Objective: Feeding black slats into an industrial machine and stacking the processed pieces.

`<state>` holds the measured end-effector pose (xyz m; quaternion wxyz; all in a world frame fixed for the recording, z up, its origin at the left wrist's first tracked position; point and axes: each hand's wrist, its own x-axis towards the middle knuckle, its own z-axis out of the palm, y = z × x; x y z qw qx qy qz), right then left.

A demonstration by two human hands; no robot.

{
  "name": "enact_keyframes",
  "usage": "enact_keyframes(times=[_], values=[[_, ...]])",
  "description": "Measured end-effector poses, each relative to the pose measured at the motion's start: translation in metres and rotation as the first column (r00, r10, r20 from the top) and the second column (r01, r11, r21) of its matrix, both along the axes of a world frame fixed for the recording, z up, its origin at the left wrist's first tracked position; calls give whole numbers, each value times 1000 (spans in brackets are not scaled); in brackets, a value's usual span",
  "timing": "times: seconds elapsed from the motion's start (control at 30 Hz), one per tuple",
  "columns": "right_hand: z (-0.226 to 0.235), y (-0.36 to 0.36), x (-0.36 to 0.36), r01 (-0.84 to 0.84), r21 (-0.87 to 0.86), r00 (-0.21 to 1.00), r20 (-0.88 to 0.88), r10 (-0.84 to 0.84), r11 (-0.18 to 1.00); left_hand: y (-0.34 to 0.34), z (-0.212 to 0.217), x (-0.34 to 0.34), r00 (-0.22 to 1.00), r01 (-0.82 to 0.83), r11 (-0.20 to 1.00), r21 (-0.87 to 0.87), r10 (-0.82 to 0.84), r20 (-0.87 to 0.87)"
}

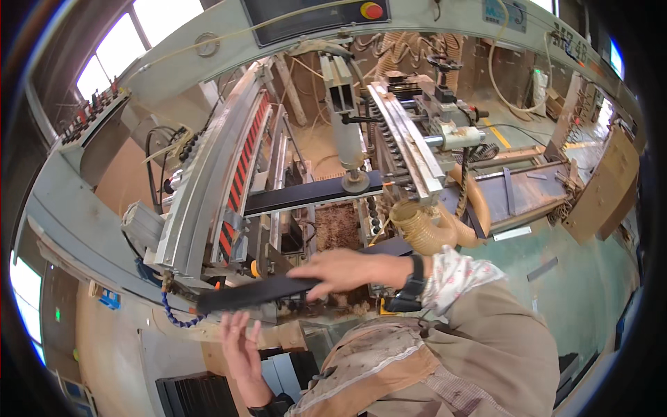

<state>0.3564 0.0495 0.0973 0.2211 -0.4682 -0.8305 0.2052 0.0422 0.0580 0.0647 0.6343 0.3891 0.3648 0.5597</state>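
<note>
A long dark board [243,295] hangs slightly tilted and a little blurred across the near side of a woodworking machine. My right hand [347,270] is closed on its right end, with the thumb and fingers about the edge. Just below the board's left part is my left hand [241,351], fingers spread and raised, apparently apart from it. Farther in, a second dark board [292,197] lies across the machine's rails. A round clamp pad [356,182] on a vertical cylinder rests on that board.
Silver side rails [198,187] and a drilling unit [445,118] flank the work area. A ribbed tan hose [417,221] curls at the right. Stacked dark boards [191,395] stand below my left hand. A control panel with a red button [372,10] spans above. Cardboard [604,184] leans far right.
</note>
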Motion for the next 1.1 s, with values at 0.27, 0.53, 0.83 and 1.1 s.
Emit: enact_keyframes(times=[0.27,0.53,0.83,1.1], values=[[-23,23,88,499,258,833,121,-540,827,-28,-66,-13,956,40,934,-355,67,284],[-57,97,92,479,395,788,200,-582,784,-42,-83,-5,967,53,896,-441,64,245],[-100,209,115,501,299,825,121,-553,812,-31,-87,17,983,131,799,-587,-30,180],[-67,189,118,307,-31,940,166,-298,951,95,-110,156,926,340,760,-554,-372,58]])
